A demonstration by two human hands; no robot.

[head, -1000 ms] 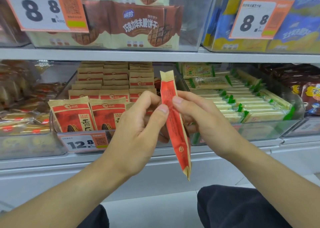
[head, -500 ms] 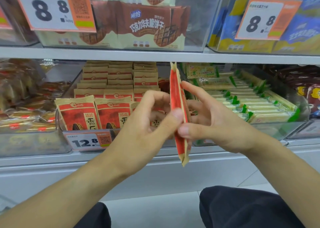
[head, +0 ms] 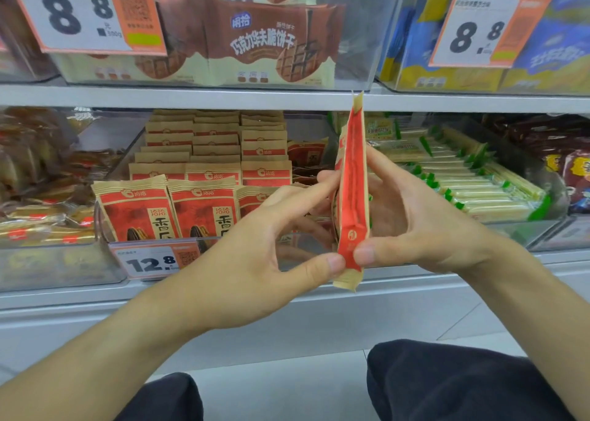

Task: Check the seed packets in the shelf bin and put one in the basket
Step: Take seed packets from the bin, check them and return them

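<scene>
Head view, seed packet: we find it held upright and edge-on, in front of the shelf bin.
Left hand: thumb and fingers pinch the packet's left side.
Right hand: thumb and fingers pinch its right side.
Shelf bin: we note matching red packets standing inside, price tag on its front.

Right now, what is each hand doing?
Left hand: pinching the red seed packet.
Right hand: pinching the same packet from the other side.
</scene>
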